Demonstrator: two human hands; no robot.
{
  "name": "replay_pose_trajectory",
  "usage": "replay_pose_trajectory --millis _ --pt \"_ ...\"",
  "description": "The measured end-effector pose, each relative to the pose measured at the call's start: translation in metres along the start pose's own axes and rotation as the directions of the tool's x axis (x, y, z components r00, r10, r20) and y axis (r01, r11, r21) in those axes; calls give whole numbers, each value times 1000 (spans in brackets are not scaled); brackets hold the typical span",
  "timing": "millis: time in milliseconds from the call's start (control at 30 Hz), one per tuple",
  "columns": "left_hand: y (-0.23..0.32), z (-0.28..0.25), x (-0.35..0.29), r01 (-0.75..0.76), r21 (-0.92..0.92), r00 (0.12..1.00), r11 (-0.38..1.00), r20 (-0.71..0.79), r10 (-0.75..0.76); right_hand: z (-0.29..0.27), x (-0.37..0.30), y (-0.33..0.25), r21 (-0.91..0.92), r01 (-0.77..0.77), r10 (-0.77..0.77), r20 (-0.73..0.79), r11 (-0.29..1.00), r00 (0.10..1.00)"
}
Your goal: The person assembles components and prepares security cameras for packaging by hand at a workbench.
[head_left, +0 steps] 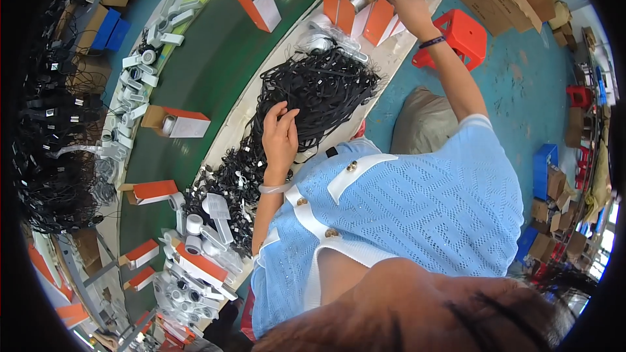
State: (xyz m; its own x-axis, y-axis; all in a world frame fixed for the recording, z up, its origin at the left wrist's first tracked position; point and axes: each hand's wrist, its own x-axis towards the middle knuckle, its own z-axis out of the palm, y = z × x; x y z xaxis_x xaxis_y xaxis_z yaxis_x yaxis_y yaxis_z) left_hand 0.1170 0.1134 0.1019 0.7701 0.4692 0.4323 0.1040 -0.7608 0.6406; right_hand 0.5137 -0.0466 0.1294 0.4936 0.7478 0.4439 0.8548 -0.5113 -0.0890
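My left hand [280, 138] hovers over or rests on the edge of a heap of black cords [326, 88]. Its fingers are bent and apart, with nothing seen between them. At the far end of the table, my right hand [407, 10] reaches among several upright orange-and-white cardboard boxes [378, 21] with raised flaps. Blur and the boxes obscure the fingertips, so whether they grip anything cannot be made out. Between the boxes and the cords lie white items in clear plastic bags [321, 38].
A green conveyor belt [189, 65] runs along the left, carrying open boxes [189, 125]. White handled devices with round heads [218, 215] lie piled nearby; more line the belt's far side. A red stool [466, 32] and a grey sack [424, 117] stand on the floor at right.
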Motion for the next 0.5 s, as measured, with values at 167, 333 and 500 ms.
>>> replay_pose_trajectory --millis 167,333,500 --pt "-8 -9 -15 23 16 994 1000 -110 -22 -30 -3 -18 -88 339 -289 350 937 891" --pt "-16 -10 -26 94 -50 994 994 -53 -96 -19 -4 -4 -231 390 -281 394 891 875" --pt "-36 -37 -67 337 -121 933 934 -90 -348 -93 7 -55 -71 516 -446 413 853 794"
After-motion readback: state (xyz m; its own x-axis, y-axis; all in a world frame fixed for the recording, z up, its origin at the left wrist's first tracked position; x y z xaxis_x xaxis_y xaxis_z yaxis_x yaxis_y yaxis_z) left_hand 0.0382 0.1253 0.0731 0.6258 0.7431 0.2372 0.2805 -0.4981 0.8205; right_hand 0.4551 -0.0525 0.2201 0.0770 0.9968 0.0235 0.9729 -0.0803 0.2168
